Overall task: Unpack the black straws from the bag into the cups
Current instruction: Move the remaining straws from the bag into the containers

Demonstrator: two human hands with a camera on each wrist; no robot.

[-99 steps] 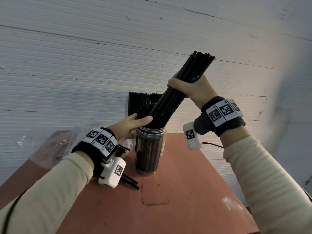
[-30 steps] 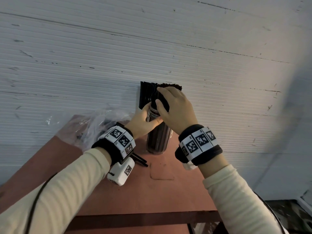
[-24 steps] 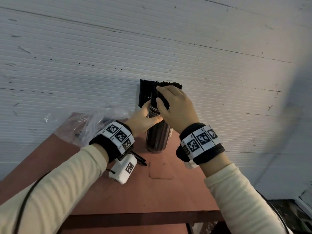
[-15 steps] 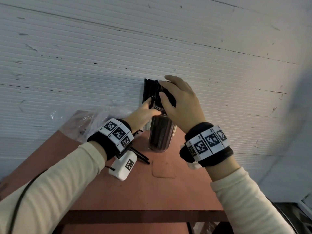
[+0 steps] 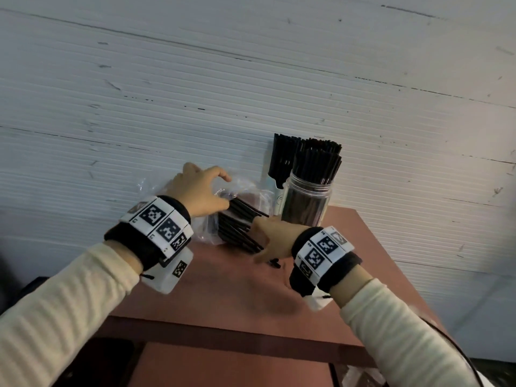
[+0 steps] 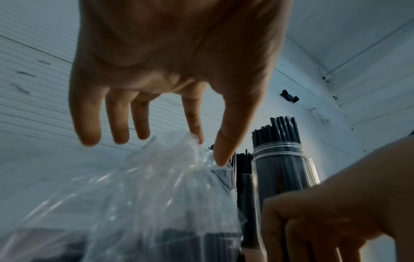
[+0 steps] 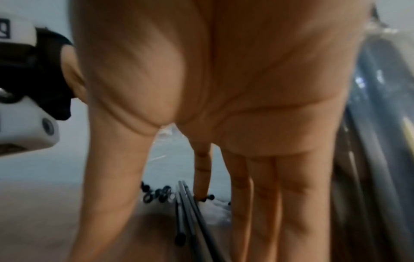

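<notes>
Two cups (image 5: 305,201) packed with upright black straws stand just beyond the right hand (image 5: 275,237), near the wall. That hand reaches with straight, spread fingers onto the loose straws (image 5: 237,227) sticking out of the clear bag (image 5: 251,191), probably to gather a bunch. Left hand (image 5: 199,192) hovers over the bag just ahead of it, its forefinger and thumb at the crumpled plastic, seemingly to steady the mouth; whether it pinches yet, I cannot tell.

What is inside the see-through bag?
Black straws lie inside the plastic bag, their ends sticking out of its mouth. How many remain is hidden by the crinkled plastic and both hands.
</notes>
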